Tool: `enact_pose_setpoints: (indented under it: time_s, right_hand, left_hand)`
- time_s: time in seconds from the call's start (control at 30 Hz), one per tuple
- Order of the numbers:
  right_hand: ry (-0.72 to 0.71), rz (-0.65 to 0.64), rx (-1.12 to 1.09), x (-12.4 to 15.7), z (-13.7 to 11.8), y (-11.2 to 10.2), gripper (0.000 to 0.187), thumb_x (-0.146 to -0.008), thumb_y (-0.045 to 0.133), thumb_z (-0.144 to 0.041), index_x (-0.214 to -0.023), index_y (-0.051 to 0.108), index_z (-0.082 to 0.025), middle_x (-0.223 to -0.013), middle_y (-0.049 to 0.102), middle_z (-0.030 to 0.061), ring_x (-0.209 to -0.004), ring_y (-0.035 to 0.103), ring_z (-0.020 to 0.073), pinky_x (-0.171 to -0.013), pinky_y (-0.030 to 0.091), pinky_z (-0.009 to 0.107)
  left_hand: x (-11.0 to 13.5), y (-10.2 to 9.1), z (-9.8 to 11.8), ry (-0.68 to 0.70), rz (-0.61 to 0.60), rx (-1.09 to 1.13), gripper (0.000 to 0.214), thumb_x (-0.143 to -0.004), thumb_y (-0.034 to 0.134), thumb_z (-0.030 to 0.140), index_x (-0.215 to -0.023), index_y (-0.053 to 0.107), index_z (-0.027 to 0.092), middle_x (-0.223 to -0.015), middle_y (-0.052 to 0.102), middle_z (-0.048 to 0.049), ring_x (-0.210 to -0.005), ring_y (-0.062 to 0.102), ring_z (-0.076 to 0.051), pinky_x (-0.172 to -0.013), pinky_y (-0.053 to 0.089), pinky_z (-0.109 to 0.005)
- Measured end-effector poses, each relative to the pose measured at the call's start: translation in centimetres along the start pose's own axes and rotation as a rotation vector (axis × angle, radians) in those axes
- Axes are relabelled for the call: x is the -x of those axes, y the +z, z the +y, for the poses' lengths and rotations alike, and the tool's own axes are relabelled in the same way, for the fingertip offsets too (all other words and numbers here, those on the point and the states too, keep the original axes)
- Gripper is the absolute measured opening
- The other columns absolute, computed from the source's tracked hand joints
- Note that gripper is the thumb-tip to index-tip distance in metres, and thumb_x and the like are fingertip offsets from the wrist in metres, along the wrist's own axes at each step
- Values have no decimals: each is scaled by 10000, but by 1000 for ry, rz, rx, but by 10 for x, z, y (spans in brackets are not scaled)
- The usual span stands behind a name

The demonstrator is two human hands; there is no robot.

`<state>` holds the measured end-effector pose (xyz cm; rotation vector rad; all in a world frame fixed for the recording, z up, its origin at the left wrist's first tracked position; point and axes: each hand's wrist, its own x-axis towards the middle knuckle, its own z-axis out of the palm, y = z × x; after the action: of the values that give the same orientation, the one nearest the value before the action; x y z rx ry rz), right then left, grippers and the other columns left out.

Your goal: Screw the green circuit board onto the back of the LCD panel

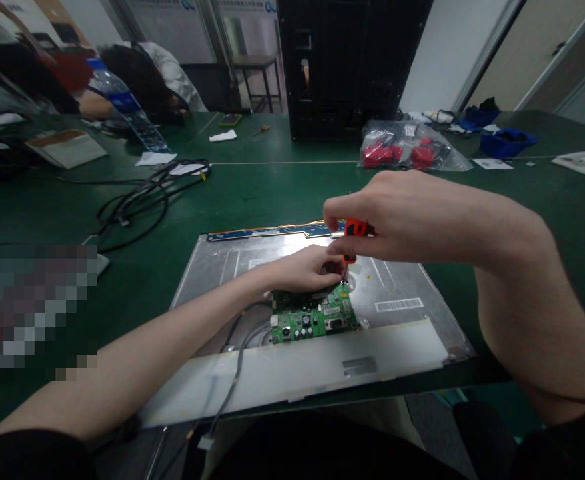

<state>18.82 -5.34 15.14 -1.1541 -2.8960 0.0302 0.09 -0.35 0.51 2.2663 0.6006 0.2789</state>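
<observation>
My right hand (372,217) is wrapped round the red and black handle of a screwdriver (356,230), held above a green circuit board (315,313). The shaft points down at the board's far right corner. Just beside it, my left hand (315,268) rests over the board's far edge, fingers curled in and thumb close to the shaft. Whatever those fingers pinch is hidden. Beneath the board lies a flat metal-backed display panel (397,283). A narrow blue circuit strip (257,233) runs along the panel's far edge, and a whitish strip (292,380) covers its near side.
Grey cables (239,367) run from the board over the near edge. Coiled black cable (147,200) and a plastic bottle (127,103) are at left. A tall black panel (347,67) stands behind, near a bag with red items (407,147). A person (147,80) leans on the table.
</observation>
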Motion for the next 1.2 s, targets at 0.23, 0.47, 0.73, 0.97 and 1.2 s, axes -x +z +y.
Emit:
enact_pose_setpoints:
  time_s: [0.23, 0.47, 0.73, 0.97, 1.2]
  right_hand:
    - [27, -1, -7, 3, -2, 0, 245, -916, 651, -339, -1102, 659, -180, -844, 695, 44, -681, 566, 158, -612, 328, 288]
    - [41, 7, 24, 1, 0, 0, 321, -948, 631, -477, -1098, 670, -195, -779, 695, 30, -657, 557, 158, -598, 318, 285]
    - [40, 5, 24, 2, -2, 0, 243, -933, 635, -388, -1055, 669, -181, -827, 691, 44, -657, 546, 153, -595, 317, 291]
    - [40, 0, 28, 4, -3, -1, 306, -932, 633, -405, -1131, 642, -173, -872, 703, 61, -690, 564, 166, -607, 330, 290]
    - [57, 12, 77, 1, 0, 1, 307, -982, 568, -484, -1021, 675, -199, -743, 667, 21, -615, 515, 141, -585, 291, 289]
  left_hand:
    - [-1, -2, 0, 31, 11, 15, 71, -851, 584, 228, -841, 637, 181, -792, 665, -16, -781, 606, -186, -733, 472, -277]
    - [1, -1, 1, 4, 11, 3, 91, -866, 579, 233, -902, 651, 191, -887, 704, -21, -847, 641, -192, -802, 488, -286]
    - [0, -2, 1, 22, 16, -11, 72, -864, 588, 223, -855, 646, 182, -856, 688, -27, -804, 625, -188, -755, 469, -281]
    - [0, -2, 0, 31, 13, 1, 46, -871, 602, 212, -853, 633, 182, -836, 679, -19, -792, 625, -183, -753, 474, -280]
    - [1, -1, 2, 13, -5, -33, 100, -878, 569, 202, -905, 663, 180, -879, 691, -20, -826, 635, -181, -771, 472, -270]
